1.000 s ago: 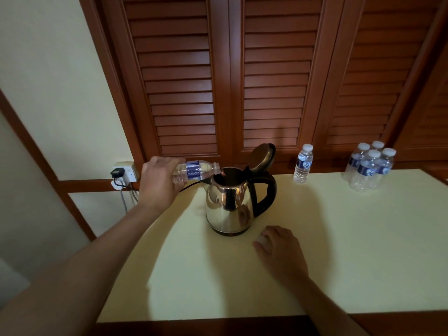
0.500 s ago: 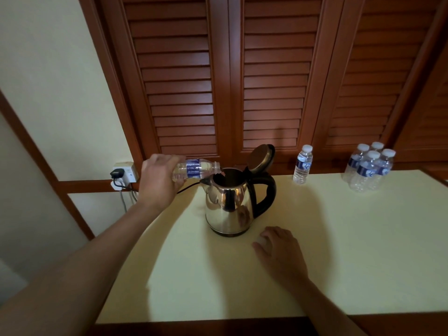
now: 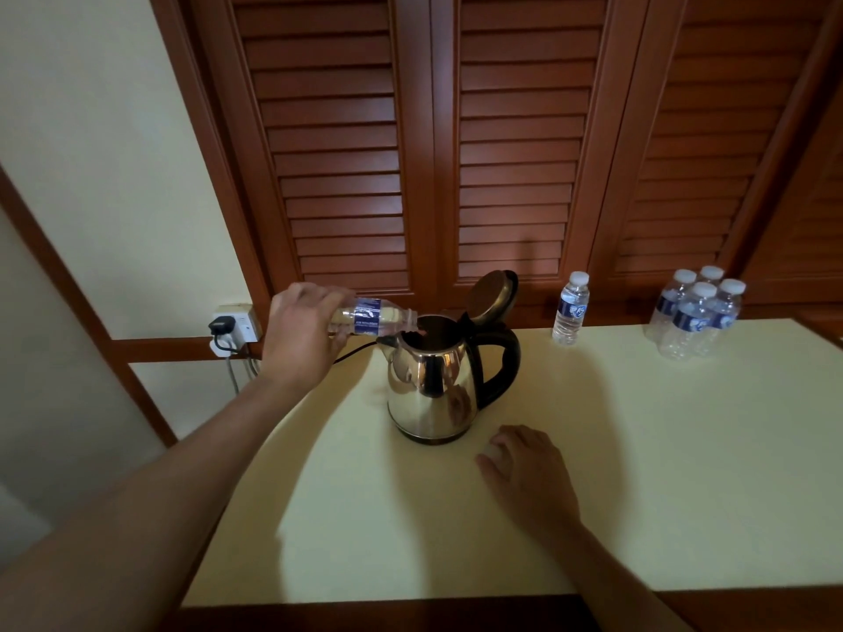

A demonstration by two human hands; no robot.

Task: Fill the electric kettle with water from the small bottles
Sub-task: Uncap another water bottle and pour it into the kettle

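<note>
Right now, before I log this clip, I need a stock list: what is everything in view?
electric kettle: one, steel with black handle, mid-table, lid up.
tilted bottle: one, clear with blue label, mouth over the kettle's opening.
lone bottle: one, clear, white cap, upright behind the kettle to the right.
bottle cluster: four, clear, white caps, far right of the table.
table: one, cream top.
wall socket: one, white, black plug in it, left of the table.
louvred doors: brown wood, behind the table.
left hand: grips the tilted bottle.
right hand: rests on the table near the kettle, a small white thing under its fingers.
</note>
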